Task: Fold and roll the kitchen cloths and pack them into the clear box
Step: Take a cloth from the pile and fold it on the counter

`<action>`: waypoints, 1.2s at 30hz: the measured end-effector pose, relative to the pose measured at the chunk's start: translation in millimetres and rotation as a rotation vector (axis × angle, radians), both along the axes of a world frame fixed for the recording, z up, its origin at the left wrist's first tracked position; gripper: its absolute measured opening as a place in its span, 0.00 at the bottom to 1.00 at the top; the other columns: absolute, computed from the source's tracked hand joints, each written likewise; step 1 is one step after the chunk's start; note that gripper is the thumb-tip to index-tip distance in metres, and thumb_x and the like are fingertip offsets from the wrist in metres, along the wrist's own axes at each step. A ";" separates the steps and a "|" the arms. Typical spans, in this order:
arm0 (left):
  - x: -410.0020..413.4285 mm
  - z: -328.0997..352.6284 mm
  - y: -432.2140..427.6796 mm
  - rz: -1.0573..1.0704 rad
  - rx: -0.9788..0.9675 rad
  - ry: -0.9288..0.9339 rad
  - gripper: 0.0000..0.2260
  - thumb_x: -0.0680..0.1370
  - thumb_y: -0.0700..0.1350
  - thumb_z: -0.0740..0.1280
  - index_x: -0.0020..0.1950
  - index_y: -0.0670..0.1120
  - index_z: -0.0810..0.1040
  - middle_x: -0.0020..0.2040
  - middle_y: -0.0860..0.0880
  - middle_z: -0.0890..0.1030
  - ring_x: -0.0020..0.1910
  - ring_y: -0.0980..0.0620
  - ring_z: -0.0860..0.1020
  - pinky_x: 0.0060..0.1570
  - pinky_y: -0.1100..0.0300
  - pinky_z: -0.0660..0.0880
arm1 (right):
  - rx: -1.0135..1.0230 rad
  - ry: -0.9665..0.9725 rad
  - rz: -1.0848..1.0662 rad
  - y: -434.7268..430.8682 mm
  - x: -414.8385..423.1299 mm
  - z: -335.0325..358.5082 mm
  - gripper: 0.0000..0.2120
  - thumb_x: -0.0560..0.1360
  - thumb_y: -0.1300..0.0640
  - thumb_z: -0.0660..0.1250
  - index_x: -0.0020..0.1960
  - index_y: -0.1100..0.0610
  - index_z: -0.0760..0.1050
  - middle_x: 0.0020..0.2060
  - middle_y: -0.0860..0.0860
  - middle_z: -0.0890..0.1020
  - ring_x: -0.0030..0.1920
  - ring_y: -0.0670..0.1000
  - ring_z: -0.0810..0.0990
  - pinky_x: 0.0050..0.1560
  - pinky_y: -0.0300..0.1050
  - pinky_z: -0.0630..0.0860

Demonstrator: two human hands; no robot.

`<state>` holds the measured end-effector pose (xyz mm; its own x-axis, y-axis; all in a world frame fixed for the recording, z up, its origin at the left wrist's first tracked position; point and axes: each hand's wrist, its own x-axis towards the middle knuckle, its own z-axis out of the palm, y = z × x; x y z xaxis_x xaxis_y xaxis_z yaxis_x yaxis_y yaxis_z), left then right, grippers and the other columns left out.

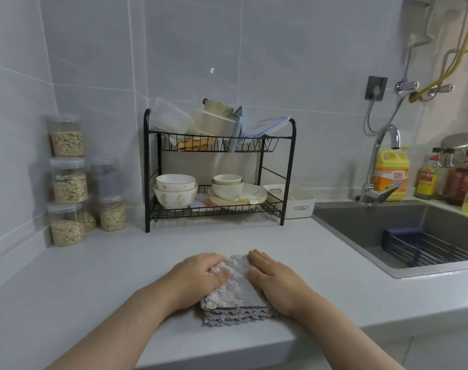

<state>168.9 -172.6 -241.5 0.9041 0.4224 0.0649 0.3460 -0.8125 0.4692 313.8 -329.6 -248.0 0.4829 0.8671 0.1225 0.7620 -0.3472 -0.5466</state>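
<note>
Two hands | left hand (198,273) grips folded cloth (236,292) | right hand (272,279) flat on it | yellow bottle (391,173) reads 立白

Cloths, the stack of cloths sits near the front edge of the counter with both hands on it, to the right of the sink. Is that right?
Not quite. The head view shows the cloths near the front edge of the counter with the left hand and right hand on them, but the stack lies to the left of the sink, not the right.
</note>
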 end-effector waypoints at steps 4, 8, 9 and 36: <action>23.8 19.3 1.7 0.055 0.073 0.062 0.26 0.79 0.54 0.63 0.76 0.48 0.63 0.75 0.49 0.65 0.73 0.51 0.65 0.70 0.60 0.61 | 0.388 0.432 -0.153 -4.5 4.7 0.1 0.19 0.83 0.52 0.55 0.73 0.50 0.67 0.67 0.42 0.70 0.69 0.44 0.66 0.74 0.45 0.60; 45.2 44.6 -8.2 -0.028 0.086 0.278 0.14 0.71 0.48 0.72 0.52 0.43 0.78 0.51 0.45 0.83 0.47 0.48 0.80 0.42 0.56 0.75 | 0.557 0.511 -0.245 -4.5 15.6 -2.9 0.12 0.83 0.55 0.56 0.62 0.50 0.75 0.62 0.48 0.77 0.65 0.50 0.73 0.70 0.53 0.67; 47.0 50.3 -10.1 -0.021 0.077 0.320 0.14 0.69 0.47 0.74 0.50 0.41 0.78 0.49 0.43 0.83 0.42 0.48 0.80 0.40 0.55 0.76 | 0.579 0.529 -0.242 -4.9 15.3 -2.9 0.10 0.82 0.55 0.57 0.57 0.50 0.76 0.59 0.50 0.79 0.61 0.50 0.75 0.68 0.52 0.69; -8.6 11.9 19.2 0.270 -1.252 -0.770 0.10 0.74 0.30 0.64 0.53 0.37 0.77 0.48 0.34 0.83 0.45 0.35 0.83 0.40 0.45 0.81 | 0.657 1.042 0.021 44.7 -10.7 13.5 0.16 0.74 0.74 0.63 0.58 0.62 0.78 0.52 0.62 0.84 0.54 0.64 0.83 0.59 0.62 0.77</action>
<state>160.3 -153.4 -229.6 0.7052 0.7076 -0.0440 -0.2339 0.2908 0.9278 303.1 -285.0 -234.5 0.5975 0.7953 0.1027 -0.1405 0.2299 -0.9630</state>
